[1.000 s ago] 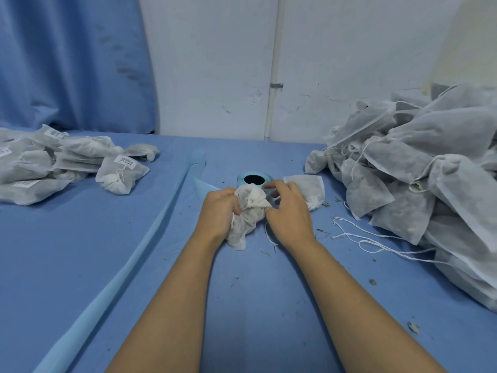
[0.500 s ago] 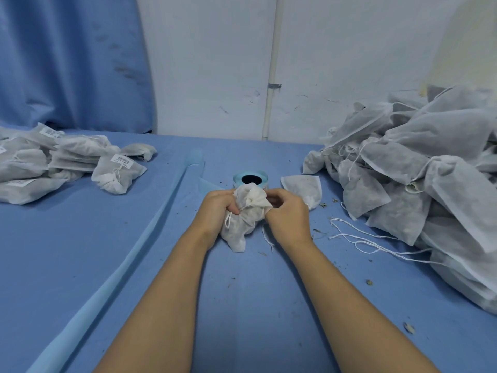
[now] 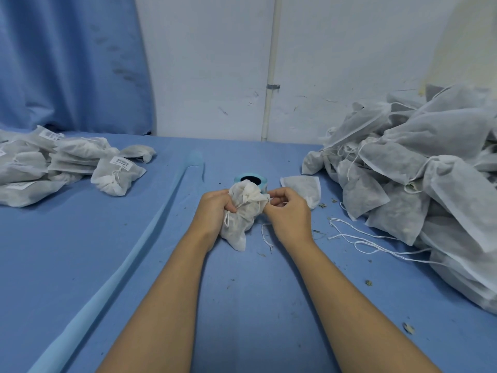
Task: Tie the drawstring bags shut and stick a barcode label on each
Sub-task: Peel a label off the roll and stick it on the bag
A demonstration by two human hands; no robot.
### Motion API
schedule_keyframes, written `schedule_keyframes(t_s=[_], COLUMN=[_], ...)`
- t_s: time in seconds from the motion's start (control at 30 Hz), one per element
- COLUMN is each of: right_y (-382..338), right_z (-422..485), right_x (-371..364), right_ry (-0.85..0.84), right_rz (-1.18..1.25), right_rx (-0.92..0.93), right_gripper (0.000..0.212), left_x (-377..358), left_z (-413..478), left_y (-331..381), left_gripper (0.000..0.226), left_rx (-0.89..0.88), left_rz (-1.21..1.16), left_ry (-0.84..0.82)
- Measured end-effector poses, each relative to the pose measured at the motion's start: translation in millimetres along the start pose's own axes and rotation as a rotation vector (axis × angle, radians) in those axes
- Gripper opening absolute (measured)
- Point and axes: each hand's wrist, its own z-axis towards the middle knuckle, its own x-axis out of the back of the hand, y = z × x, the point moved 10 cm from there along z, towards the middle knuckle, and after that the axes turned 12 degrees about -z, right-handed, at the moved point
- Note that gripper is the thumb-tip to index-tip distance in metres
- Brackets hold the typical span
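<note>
While the left hand (image 3: 215,211) has its grip clamped round the drawstring bag (image 3: 242,222), held just on the near side of the label roll (image 3: 251,181), the right hand (image 3: 289,215) pinches the cord (image 3: 266,239) at the bag's gathered mouth; the tying looks part done, and no label shows on this bag. The risk lies in the knot: a loose end of cord trails on the desk (image 3: 134,265) on the person's side of the roll, and a knot drawn with slack left in it would likely leave the mouth gaping and shed filling. Too hard a tug might tear the thin fabric. Stray strings from the untied heap (image 3: 408,168), right of the roll, could catch in the knot.
</note>
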Motion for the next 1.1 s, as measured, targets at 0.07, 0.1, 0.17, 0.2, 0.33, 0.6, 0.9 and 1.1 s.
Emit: schedule_keyframes(t_s=[0.07,0.1,0.17,0.2,0.33,0.6,0.9,1.1], right_y=[-0.2,-0.4,-0.3,0.2,-1.3,13.3,-0.3,-19.8], right_z=[0.3,0.4,0.5,0.5,0.1,3.6,-0.5,-5.3], right_x=[1.7,2.5,4.4,5.1,2.1,-0.8,-17.3,-24.8], right_ry=[0.003,0.007,0.019,0.024,0.003,-0.016,-0.185,-0.294], right_rz=[0.037,0.059,0.077,0.069,0.044,0.394,0.659,0.598], right_rx=[-0.012,-0.015,-0.018,-0.020,-0.007,-0.191,-0.224,-0.095], right_gripper=[0.015,0.015,0.014,0.013,0.016,0.014,0.010,0.021], left_x=[0.2,0.1,0.6,1.2,4.3,20.1,15.5,13.3], left_z=[0.1,-0.4,-0.9,-0.5,2.8,7.7,6.6,4.0], left_y=[-1.0,-1.2,-1.4,-1.7,-3.5,-4.4,5.2,8.0], left_gripper=[0.021,0.017,0.010,0.011,0.032,0.037,0.028,0.029], left_rx=[0.007,0.014,0.026,0.028,0.023,-0.008,-0.114,-0.127], left_rz=[-0.008,-0.017,-0.032,-0.034,-0.042,-0.155,-0.303,-0.266], left_ry=[-0.005,-0.010,-0.010,-0.008,0.012,0.144,0.080,0.060])
